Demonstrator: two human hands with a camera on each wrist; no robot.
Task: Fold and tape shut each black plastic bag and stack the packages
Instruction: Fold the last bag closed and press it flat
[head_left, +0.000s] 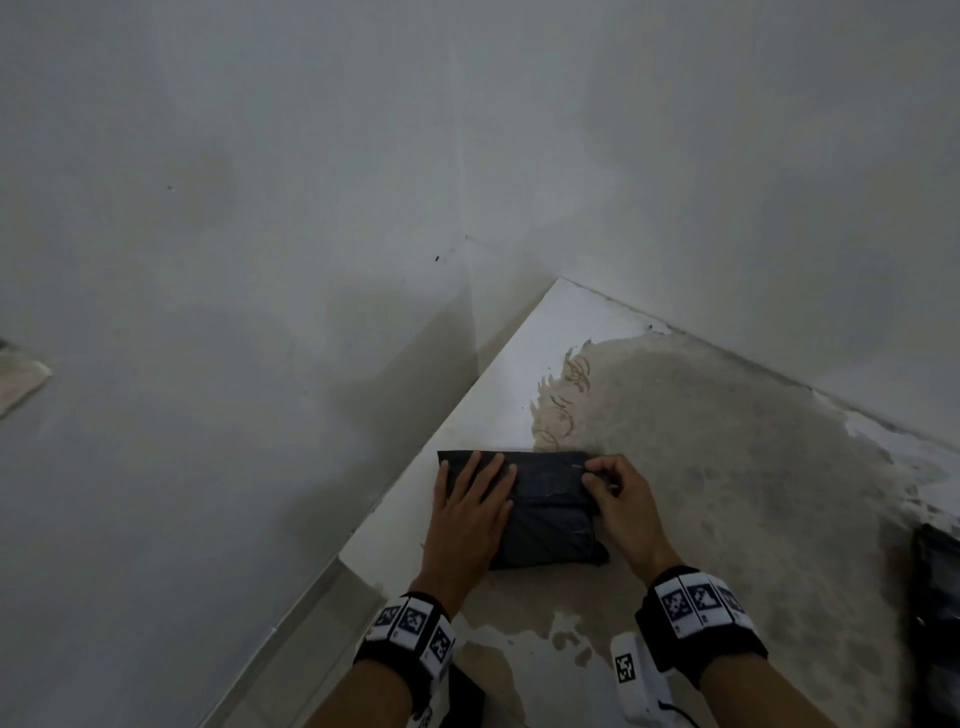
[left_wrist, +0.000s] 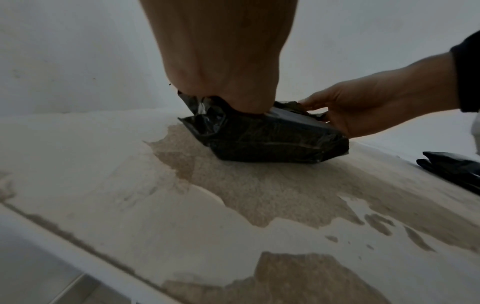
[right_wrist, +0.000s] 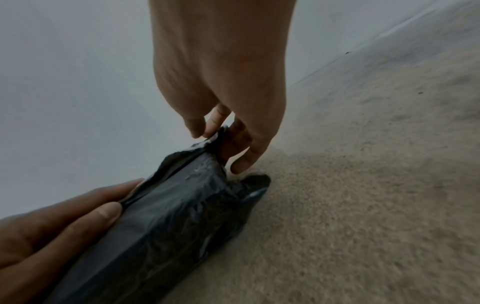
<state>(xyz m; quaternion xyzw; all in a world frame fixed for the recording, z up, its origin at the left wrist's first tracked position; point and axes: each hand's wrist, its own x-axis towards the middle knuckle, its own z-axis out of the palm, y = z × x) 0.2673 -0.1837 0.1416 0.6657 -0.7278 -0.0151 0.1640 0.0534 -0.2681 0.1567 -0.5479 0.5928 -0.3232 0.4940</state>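
Head view shows the left hand (head_left: 467, 514) pressing flat on the black bag (head_left: 545, 512) at the worktop's (head_left: 727, 467) left edge, while right-hand fingers (head_left: 597, 475) pinch its far corner; thin, slippery film over something firm, best gripped at loose edges.

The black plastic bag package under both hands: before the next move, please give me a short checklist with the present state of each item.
1. Package lies flat on the worn table top: ok.
2. Left hand presses it down with straight fingers: ok.
3. Right hand pinches the loose plastic at the package's right far corner: ok.
4. Flap folded fully and lying flat: not ok, the edge stands up crumpled in the right wrist view.
5. Tape ready in reach: cannot tell, no roll is clearly visible.
6. Place for stacking: cannot tell; another black bag lies on the right, state unclear.
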